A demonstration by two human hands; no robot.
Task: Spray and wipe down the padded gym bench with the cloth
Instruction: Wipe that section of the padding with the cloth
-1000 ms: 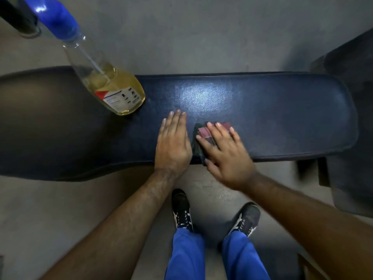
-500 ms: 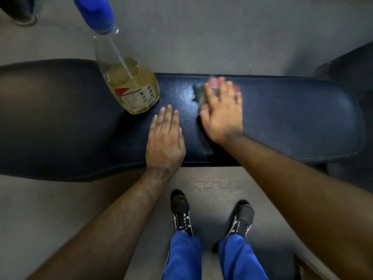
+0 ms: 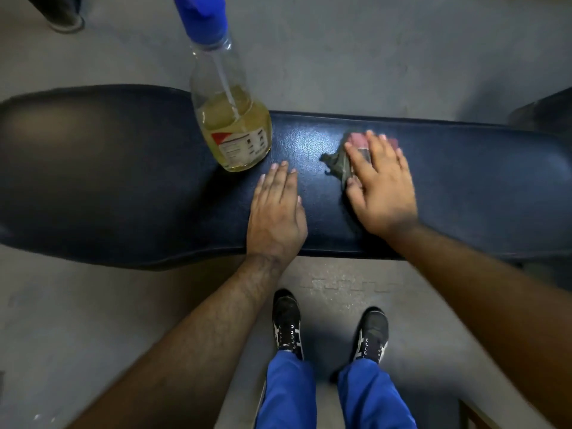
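Note:
The dark blue padded bench (image 3: pixel 464 187) runs across the view from left to right. My right hand (image 3: pixel 379 184) lies flat on a crumpled grey and pink cloth (image 3: pixel 340 161) and presses it onto the pad right of the middle. My left hand (image 3: pixel 277 215) rests flat on the pad near its front edge, fingers together, holding nothing. A clear spray bottle (image 3: pixel 230 119) with a blue cap and yellow liquid stands on the bench just behind and left of my left hand.
Grey floor lies all around the bench. My two black shoes (image 3: pixel 286 323) and blue trouser legs stand in front of it. A dark post base (image 3: pixel 66 20) is at the top left, and another dark piece of equipment (image 3: pixel 544 109) at the right edge.
My right hand swept the cloth from the front edge toward the back of the pad, then came partway back and slightly right. My left hand stayed planted.

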